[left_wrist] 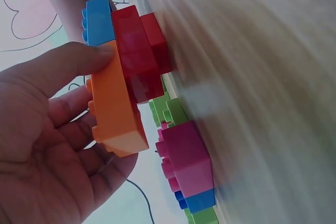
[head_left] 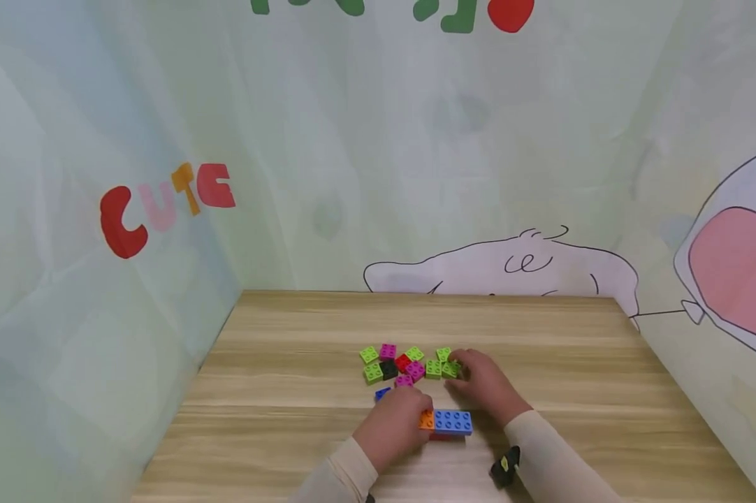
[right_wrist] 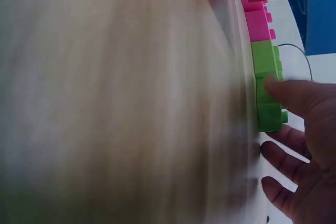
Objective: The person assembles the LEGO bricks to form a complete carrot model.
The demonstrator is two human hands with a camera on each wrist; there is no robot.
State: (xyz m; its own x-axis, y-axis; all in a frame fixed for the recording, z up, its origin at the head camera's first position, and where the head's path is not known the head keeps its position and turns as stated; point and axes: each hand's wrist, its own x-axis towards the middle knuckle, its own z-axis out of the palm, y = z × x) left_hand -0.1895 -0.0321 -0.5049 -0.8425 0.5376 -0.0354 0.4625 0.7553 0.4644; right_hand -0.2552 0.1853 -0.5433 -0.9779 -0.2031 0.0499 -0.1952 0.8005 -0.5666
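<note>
My left hand [head_left: 393, 427] grips a joined block of toy building bricks, low over the table. Thumb and fingers close round its orange brick [left_wrist: 116, 111]; a blue brick [head_left: 453, 423] sits beside that in the top layer. Red bricks [left_wrist: 137, 51] form the layers underneath. My right hand [head_left: 486, 385] is at the right end of the loose bricks, thumb and fingers spread about a light green brick [head_left: 450, 369]. In the right wrist view the thumb overlaps the green bricks [right_wrist: 268, 59], and the other fingers stay apart from one another.
Loose bricks lie in a cluster on the wooden table [head_left: 277, 391]: several light green, a few magenta ones [head_left: 388, 351], a red one [head_left: 403, 362] and a black one [head_left: 388, 369]. A blue brick [head_left: 383, 394] lies by the left hand. Printed cloth walls [head_left: 302, 209] surround the table.
</note>
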